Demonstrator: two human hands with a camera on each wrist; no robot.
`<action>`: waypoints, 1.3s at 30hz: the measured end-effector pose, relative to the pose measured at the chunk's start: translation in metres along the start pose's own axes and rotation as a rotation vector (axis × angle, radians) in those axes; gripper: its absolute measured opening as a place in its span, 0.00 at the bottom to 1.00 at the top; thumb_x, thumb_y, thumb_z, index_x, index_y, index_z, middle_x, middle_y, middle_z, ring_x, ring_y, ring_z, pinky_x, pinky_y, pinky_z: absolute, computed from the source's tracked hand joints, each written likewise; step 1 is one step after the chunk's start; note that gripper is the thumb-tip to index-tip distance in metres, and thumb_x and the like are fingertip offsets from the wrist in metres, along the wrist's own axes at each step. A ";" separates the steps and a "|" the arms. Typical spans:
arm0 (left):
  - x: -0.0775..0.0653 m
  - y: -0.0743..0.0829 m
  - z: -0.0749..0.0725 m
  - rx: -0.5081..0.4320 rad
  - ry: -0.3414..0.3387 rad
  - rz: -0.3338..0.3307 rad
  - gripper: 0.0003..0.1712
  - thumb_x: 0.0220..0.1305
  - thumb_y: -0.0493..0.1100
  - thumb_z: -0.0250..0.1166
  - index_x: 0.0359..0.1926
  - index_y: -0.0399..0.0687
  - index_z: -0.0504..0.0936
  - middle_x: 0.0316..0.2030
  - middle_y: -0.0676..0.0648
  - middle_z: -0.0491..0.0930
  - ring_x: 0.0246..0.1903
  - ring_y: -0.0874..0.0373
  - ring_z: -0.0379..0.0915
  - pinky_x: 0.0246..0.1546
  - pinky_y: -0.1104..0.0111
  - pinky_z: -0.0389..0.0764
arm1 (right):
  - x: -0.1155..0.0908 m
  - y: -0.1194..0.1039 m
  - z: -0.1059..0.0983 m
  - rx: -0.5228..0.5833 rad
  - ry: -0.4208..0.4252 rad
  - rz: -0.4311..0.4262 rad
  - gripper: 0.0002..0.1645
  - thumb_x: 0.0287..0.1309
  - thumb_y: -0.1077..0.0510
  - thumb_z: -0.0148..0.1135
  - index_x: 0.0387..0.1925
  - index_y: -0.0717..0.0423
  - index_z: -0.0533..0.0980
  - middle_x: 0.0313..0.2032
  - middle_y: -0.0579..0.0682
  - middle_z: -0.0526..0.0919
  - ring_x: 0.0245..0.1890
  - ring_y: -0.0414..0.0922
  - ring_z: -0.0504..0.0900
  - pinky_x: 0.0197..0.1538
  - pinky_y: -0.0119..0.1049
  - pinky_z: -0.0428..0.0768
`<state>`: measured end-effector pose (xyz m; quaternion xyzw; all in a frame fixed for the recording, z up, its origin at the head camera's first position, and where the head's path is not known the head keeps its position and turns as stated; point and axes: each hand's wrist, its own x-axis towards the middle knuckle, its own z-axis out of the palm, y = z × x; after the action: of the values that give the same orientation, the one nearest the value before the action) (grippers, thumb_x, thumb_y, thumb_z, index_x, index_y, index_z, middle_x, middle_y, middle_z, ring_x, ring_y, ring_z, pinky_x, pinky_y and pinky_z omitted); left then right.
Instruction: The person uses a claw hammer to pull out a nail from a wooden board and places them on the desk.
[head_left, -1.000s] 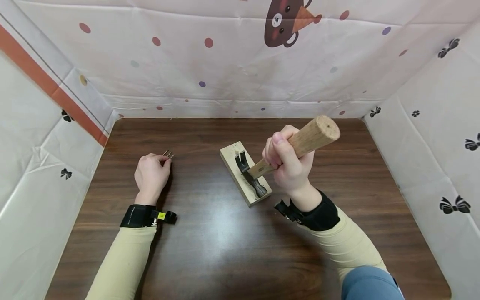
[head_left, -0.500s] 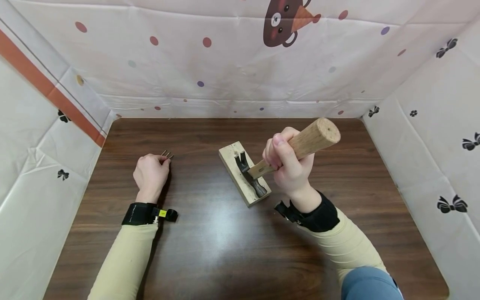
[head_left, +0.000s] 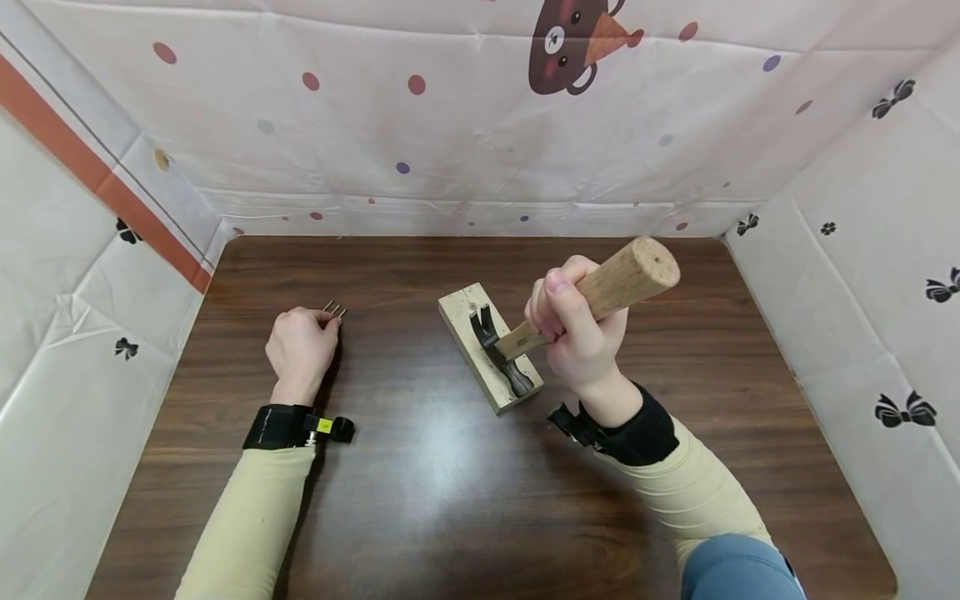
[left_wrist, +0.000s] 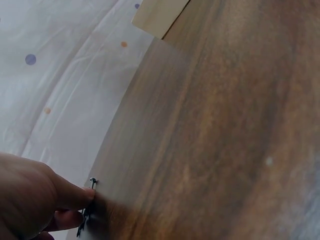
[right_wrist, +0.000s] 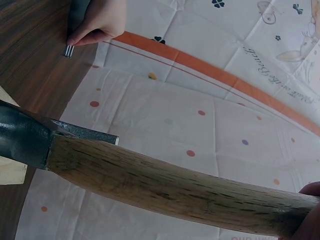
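Observation:
Several thin nails [head_left: 335, 309] poke out between the thumb and fingers of my left hand [head_left: 302, 354], low at the left of the table. A nail head [left_wrist: 93, 180] shows past the fingertips in the left wrist view. My right hand [head_left: 581, 329] grips the wooden handle [head_left: 626, 275] of a claw hammer, the butt end tipped up toward me. The dark hammer head [head_left: 497, 346] overlaps a pale wooden block [head_left: 463, 310] at the table's middle, claw pointing away. In the right wrist view the handle [right_wrist: 165, 180] spans the lower half.
The brown wood-grain table [head_left: 420, 500] meets a white dotted sheet [head_left: 360, 142] along its back edge. More patterned sheets [head_left: 862, 275] flank it on both sides. Each wrist wears a black strap [head_left: 277, 427] with a small camera.
Both hands, the nails, the hammer and the block look almost unmoved; only the head view shifts slightly.

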<state>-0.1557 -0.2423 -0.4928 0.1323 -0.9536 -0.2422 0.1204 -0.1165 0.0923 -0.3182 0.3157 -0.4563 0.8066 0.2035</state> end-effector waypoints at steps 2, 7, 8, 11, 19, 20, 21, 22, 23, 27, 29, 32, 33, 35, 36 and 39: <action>0.000 0.000 0.001 0.001 0.002 0.009 0.11 0.73 0.45 0.69 0.43 0.44 0.95 0.41 0.38 0.88 0.45 0.36 0.81 0.37 0.42 0.81 | 0.000 0.000 0.000 0.002 0.002 0.002 0.19 0.67 0.66 0.56 0.22 0.66 0.61 0.10 0.47 0.54 0.09 0.40 0.53 0.13 0.37 0.56; 0.000 -0.002 0.002 0.006 -0.005 0.031 0.11 0.73 0.44 0.69 0.44 0.43 0.94 0.41 0.38 0.87 0.47 0.35 0.80 0.39 0.41 0.81 | -0.001 -0.001 -0.001 0.006 -0.005 0.009 0.18 0.67 0.66 0.56 0.22 0.65 0.62 0.10 0.47 0.54 0.09 0.40 0.53 0.14 0.36 0.57; 0.000 -0.002 0.002 0.006 -0.007 0.034 0.11 0.74 0.44 0.69 0.44 0.43 0.94 0.41 0.38 0.86 0.47 0.35 0.80 0.39 0.41 0.81 | -0.001 -0.001 -0.001 0.006 -0.007 0.009 0.18 0.67 0.66 0.56 0.22 0.65 0.62 0.10 0.47 0.54 0.09 0.40 0.53 0.14 0.37 0.57; 0.000 -0.003 0.002 0.001 -0.010 0.038 0.11 0.74 0.44 0.69 0.44 0.43 0.94 0.41 0.38 0.86 0.47 0.35 0.80 0.40 0.40 0.81 | -0.001 -0.001 -0.002 0.008 -0.007 0.010 0.18 0.67 0.66 0.55 0.22 0.66 0.61 0.10 0.47 0.55 0.09 0.40 0.53 0.13 0.37 0.57; -0.002 -0.004 0.004 -0.042 0.014 0.046 0.12 0.73 0.47 0.71 0.46 0.45 0.95 0.42 0.42 0.87 0.49 0.38 0.79 0.42 0.43 0.80 | 0.006 -0.004 -0.006 -0.036 0.046 0.029 0.12 0.72 0.63 0.55 0.32 0.64 0.64 0.11 0.47 0.56 0.09 0.41 0.54 0.14 0.36 0.57; -0.002 -0.004 0.005 -0.050 0.024 0.051 0.12 0.73 0.47 0.71 0.46 0.46 0.95 0.42 0.42 0.87 0.49 0.39 0.79 0.41 0.43 0.80 | 0.007 -0.004 -0.006 -0.045 0.061 0.039 0.13 0.73 0.61 0.57 0.34 0.62 0.64 0.11 0.47 0.57 0.09 0.41 0.54 0.14 0.36 0.58; -0.003 -0.003 0.005 -0.061 0.038 0.059 0.12 0.73 0.47 0.71 0.47 0.46 0.94 0.41 0.43 0.87 0.48 0.40 0.79 0.41 0.44 0.80 | 0.008 -0.005 -0.007 -0.049 0.073 0.054 0.15 0.75 0.59 0.59 0.36 0.60 0.63 0.12 0.47 0.58 0.09 0.41 0.54 0.14 0.36 0.58; -0.003 -0.003 0.005 -0.070 0.053 0.067 0.12 0.73 0.48 0.71 0.47 0.46 0.94 0.40 0.43 0.87 0.47 0.41 0.79 0.39 0.45 0.79 | 0.009 -0.005 -0.008 -0.050 0.087 0.073 0.18 0.75 0.56 0.63 0.37 0.59 0.63 0.13 0.47 0.60 0.09 0.41 0.55 0.14 0.36 0.58; -0.003 -0.002 0.006 -0.081 0.067 0.077 0.12 0.73 0.48 0.71 0.48 0.46 0.94 0.39 0.44 0.87 0.45 0.42 0.79 0.38 0.47 0.79 | 0.010 -0.006 -0.009 -0.053 0.099 0.091 0.21 0.75 0.52 0.67 0.37 0.58 0.63 0.14 0.48 0.61 0.09 0.41 0.56 0.14 0.36 0.59; -0.004 0.004 0.005 -0.130 0.124 0.136 0.13 0.73 0.47 0.72 0.49 0.45 0.93 0.33 0.44 0.86 0.39 0.44 0.78 0.32 0.51 0.76 | 0.011 -0.008 -0.014 -0.065 0.131 0.141 0.32 0.67 0.43 0.76 0.31 0.61 0.66 0.19 0.51 0.68 0.09 0.43 0.61 0.14 0.38 0.63; -0.003 0.008 0.004 -0.153 0.150 0.164 0.12 0.73 0.47 0.72 0.48 0.44 0.93 0.32 0.45 0.85 0.36 0.44 0.78 0.31 0.52 0.75 | 0.010 -0.009 -0.016 -0.070 0.148 0.146 0.32 0.65 0.43 0.77 0.30 0.62 0.68 0.21 0.52 0.70 0.10 0.44 0.64 0.14 0.39 0.67; -0.003 0.016 0.002 -0.190 0.180 0.191 0.12 0.73 0.47 0.71 0.45 0.44 0.94 0.31 0.45 0.86 0.35 0.45 0.78 0.29 0.53 0.74 | 0.011 -0.011 -0.019 -0.077 0.187 0.130 0.30 0.64 0.44 0.78 0.35 0.63 0.70 0.25 0.54 0.72 0.12 0.45 0.70 0.13 0.40 0.74; -0.003 0.018 0.001 -0.204 0.187 0.194 0.12 0.73 0.47 0.71 0.44 0.44 0.94 0.31 0.45 0.86 0.34 0.45 0.78 0.29 0.53 0.73 | 0.012 -0.012 -0.020 -0.088 0.201 0.125 0.30 0.64 0.44 0.78 0.37 0.63 0.70 0.26 0.54 0.73 0.14 0.46 0.71 0.14 0.41 0.76; -0.004 0.023 -0.001 -0.235 0.192 0.199 0.12 0.73 0.47 0.71 0.43 0.44 0.94 0.31 0.46 0.86 0.34 0.45 0.78 0.29 0.54 0.72 | 0.013 -0.014 -0.022 -0.104 0.230 0.113 0.31 0.63 0.44 0.79 0.41 0.63 0.70 0.28 0.55 0.73 0.16 0.46 0.73 0.16 0.42 0.80; -0.004 0.026 -0.002 -0.249 0.193 0.199 0.12 0.73 0.47 0.71 0.43 0.44 0.94 0.31 0.46 0.86 0.34 0.45 0.78 0.28 0.55 0.72 | 0.013 -0.016 -0.023 -0.114 0.245 0.110 0.32 0.63 0.44 0.79 0.43 0.63 0.70 0.29 0.55 0.73 0.17 0.46 0.74 0.17 0.43 0.82; -0.005 0.032 -0.005 -0.283 0.190 0.188 0.12 0.74 0.47 0.69 0.45 0.45 0.94 0.31 0.46 0.87 0.34 0.45 0.79 0.28 0.56 0.71 | 0.016 -0.024 -0.026 -0.154 0.284 0.123 0.25 0.71 0.49 0.72 0.44 0.63 0.70 0.29 0.56 0.74 0.20 0.46 0.76 0.21 0.43 0.85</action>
<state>-0.1555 -0.2159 -0.4739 0.0467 -0.9025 -0.3481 0.2494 -0.1217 0.1278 -0.3021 0.1534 -0.5020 0.8167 0.2398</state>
